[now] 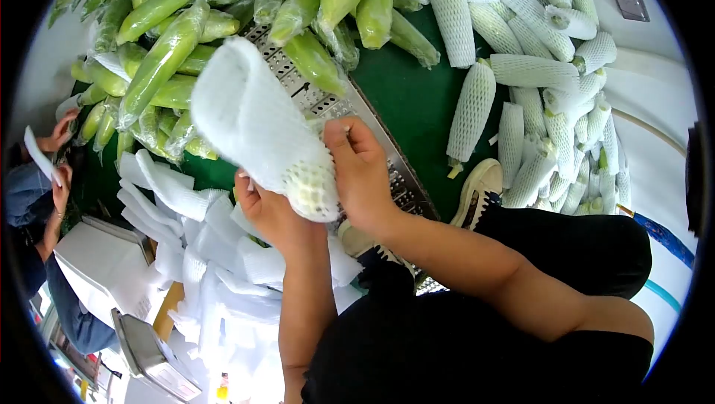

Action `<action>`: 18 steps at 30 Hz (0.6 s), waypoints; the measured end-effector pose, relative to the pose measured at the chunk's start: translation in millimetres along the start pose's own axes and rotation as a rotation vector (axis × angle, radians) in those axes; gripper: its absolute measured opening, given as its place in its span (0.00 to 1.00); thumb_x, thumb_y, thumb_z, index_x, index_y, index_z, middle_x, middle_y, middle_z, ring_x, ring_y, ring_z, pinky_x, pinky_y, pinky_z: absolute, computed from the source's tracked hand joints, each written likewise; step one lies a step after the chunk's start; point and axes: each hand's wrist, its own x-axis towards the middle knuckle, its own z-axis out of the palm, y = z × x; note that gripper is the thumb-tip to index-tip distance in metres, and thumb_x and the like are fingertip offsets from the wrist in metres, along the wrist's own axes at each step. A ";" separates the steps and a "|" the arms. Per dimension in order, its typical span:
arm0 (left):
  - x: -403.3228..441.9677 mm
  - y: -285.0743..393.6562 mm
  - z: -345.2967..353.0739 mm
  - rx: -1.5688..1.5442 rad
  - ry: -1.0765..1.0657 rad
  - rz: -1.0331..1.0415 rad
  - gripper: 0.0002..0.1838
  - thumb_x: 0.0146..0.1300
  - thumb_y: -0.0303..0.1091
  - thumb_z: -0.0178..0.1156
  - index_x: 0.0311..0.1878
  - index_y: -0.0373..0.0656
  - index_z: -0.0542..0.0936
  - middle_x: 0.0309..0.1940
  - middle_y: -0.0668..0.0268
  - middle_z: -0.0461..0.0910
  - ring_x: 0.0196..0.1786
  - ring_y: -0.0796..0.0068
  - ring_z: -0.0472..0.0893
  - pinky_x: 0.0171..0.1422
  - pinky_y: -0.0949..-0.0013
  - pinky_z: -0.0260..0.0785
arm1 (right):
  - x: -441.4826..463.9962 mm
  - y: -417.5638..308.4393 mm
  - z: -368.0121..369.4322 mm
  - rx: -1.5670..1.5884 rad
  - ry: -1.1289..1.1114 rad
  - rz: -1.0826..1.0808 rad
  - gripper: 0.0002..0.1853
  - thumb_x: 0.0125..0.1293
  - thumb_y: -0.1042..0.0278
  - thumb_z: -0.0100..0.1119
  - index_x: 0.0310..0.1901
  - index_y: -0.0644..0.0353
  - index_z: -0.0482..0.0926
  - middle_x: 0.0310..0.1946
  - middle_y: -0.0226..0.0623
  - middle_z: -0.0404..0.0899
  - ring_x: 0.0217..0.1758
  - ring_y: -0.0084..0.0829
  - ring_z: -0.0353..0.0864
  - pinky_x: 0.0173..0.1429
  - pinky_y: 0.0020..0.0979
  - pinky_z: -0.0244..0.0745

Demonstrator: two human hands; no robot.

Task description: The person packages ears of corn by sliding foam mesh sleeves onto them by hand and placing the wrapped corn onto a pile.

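Observation:
Both my hands grip a white foam net sleeve [249, 110] at its lower end. There the mesh is stretched over something pale green, seemingly the end of an ear of corn; the upper part of the sleeve looks flat. My left hand [272, 214] is closed on the left edge, its fingers partly hidden behind the sleeve. At the right edge my right hand [361, 173] pinches the mesh between thumb and fingers. Beyond the sleeve lie green ears of corn [167, 61] in clear film.
A perforated metal plate [372, 125] crosses the green surface [406, 99]. Foam-sleeved ears [532, 91] are piled at right. Loose foam sleeves [216, 233] lie at lower left, near a white box [104, 262]. Another person's hands [61, 180] are at far left. My shoe [480, 188] rests beside the plate.

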 end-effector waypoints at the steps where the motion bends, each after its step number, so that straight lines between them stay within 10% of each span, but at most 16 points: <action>1: -0.5 -0.6 2.7 0.009 -0.032 0.057 0.14 0.71 0.31 0.56 0.56 0.36 0.69 0.49 0.58 0.80 0.47 0.65 0.83 0.51 0.64 0.79 | -0.2 2.4 1.2 -0.042 -0.016 -0.076 0.15 0.77 0.57 0.52 0.39 0.61 0.75 0.30 0.24 0.73 0.33 0.14 0.68 0.38 0.20 0.66; 6: 41.5 -10.7 -12.6 0.311 -0.200 0.387 0.13 0.72 0.32 0.55 0.54 0.36 0.72 0.48 0.59 0.81 0.46 0.69 0.83 0.51 0.65 0.78 | 38.9 26.5 -15.7 0.022 -0.188 -0.147 0.11 0.78 0.61 0.51 0.40 0.60 0.73 0.30 0.22 0.70 0.33 0.13 0.66 0.38 0.20 0.65; 7: 47.2 -3.1 -8.7 0.140 -0.148 0.053 0.08 0.72 0.32 0.54 0.43 0.37 0.76 0.41 0.62 0.81 0.40 0.75 0.81 0.44 0.71 0.75 | 45.7 25.3 -15.8 0.019 -0.209 -0.185 0.11 0.78 0.62 0.50 0.40 0.60 0.73 0.30 0.22 0.70 0.33 0.14 0.66 0.38 0.20 0.65; 10: 26.2 10.8 -3.8 0.153 -0.106 -0.083 0.17 0.72 0.35 0.51 0.58 0.33 0.74 0.49 0.58 0.81 0.46 0.65 0.84 0.50 0.64 0.79 | 29.4 7.0 -9.1 -0.110 -0.254 -0.242 0.10 0.77 0.63 0.52 0.41 0.60 0.73 0.30 0.23 0.70 0.33 0.16 0.66 0.38 0.21 0.66; 16: -6.6 4.6 4.8 -0.374 -0.255 -0.113 0.20 0.74 0.38 0.47 0.59 0.33 0.72 0.54 0.57 0.78 0.54 0.63 0.81 0.56 0.59 0.77 | -9.5 -3.4 13.3 -0.179 -0.072 -0.457 0.11 0.77 0.61 0.52 0.43 0.61 0.74 0.31 0.26 0.72 0.35 0.16 0.67 0.40 0.22 0.67; 18: 14.1 -16.4 -7.7 0.046 -0.157 0.004 0.21 0.74 0.41 0.47 0.61 0.37 0.71 0.53 0.57 0.78 0.54 0.62 0.80 0.60 0.59 0.75 | -8.5 0.1 12.7 -0.136 -0.117 -0.378 0.11 0.77 0.61 0.51 0.44 0.61 0.74 0.32 0.26 0.73 0.36 0.16 0.68 0.40 0.22 0.68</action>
